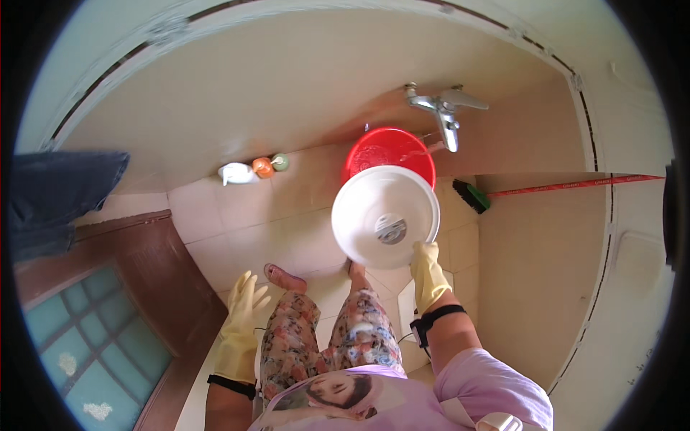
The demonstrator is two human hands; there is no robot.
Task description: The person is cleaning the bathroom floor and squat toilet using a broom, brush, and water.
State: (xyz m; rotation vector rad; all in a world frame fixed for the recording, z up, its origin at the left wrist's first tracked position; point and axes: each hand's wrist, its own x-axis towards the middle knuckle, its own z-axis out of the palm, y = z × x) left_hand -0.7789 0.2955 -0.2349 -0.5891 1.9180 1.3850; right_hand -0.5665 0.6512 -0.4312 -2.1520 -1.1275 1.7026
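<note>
My right hand (429, 273), in a pale yellow rubber glove, grips the rim of a white plastic basin (359, 208). The basin is held up with its inside facing me, and a round grey patch shows on its bottom. Behind it stands a red bucket (392, 142) holding water, partly hidden by the basin. To the left, my left hand (246, 305) wears a matching glove, its fingers spread and nothing in them. It hangs beside my left leg, apart from the basin.
Over the bucket a chrome tap (442, 111) juts from the tiled wall. Several bottles (262, 167) stand along the wall's foot. A green-headed broom (472, 195) with a red handle leans at the right. Dark cloth (61, 194) hangs by a brown door (154, 266) with bluish panes.
</note>
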